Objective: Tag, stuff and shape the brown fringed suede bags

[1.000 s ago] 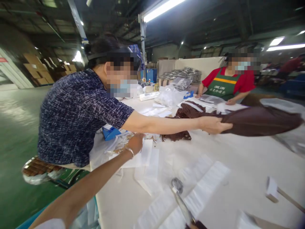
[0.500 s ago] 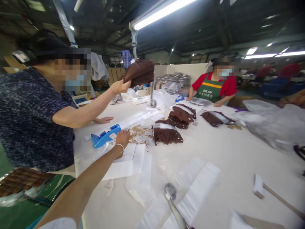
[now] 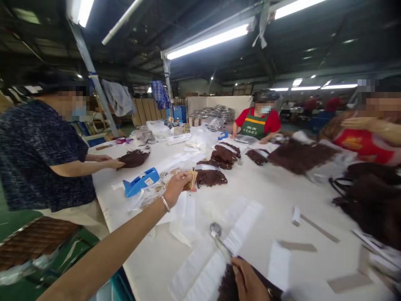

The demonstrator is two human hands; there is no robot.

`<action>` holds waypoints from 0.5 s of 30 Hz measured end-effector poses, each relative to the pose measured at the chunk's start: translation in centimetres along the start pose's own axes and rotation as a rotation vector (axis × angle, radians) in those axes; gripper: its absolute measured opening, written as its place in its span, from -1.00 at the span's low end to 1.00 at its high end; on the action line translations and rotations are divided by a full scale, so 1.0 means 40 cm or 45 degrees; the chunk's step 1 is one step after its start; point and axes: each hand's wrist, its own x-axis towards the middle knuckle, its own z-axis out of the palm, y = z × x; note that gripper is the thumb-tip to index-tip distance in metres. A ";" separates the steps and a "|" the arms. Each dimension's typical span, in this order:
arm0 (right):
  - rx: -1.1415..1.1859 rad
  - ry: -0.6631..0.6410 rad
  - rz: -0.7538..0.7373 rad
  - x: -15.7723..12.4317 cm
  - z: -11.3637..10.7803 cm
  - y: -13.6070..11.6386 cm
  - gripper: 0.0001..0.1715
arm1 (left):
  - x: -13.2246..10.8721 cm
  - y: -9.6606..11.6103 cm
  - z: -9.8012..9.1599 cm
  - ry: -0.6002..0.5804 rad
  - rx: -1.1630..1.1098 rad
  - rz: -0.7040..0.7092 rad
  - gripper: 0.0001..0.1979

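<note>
Left hand (image 3: 177, 188) pinched a tag (image 3: 190, 182), just right of the dispenser (image 3: 140, 182). Right hand (image 3: 249, 282) was closed on a tool (image 3: 221, 242), over a fringe (image 3: 226, 287) well right of the dispenser. Judged: tag collected, not yet fitted; banded bundles (image 3: 210, 177) right of the dispenser appeared finished.
</note>
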 end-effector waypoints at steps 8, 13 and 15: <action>0.406 0.052 0.458 0.005 -0.158 -0.197 -0.52 | -0.253 0.038 0.179 -0.510 -0.218 -0.230 -0.66; 1.038 -0.097 0.358 0.020 -0.174 -0.279 -0.07 | -0.337 0.062 0.238 -0.682 -0.250 -0.288 -0.70; 1.171 -0.155 0.328 0.020 -0.161 -0.301 0.03 | -0.356 0.071 0.253 -0.698 -0.274 -0.325 -0.73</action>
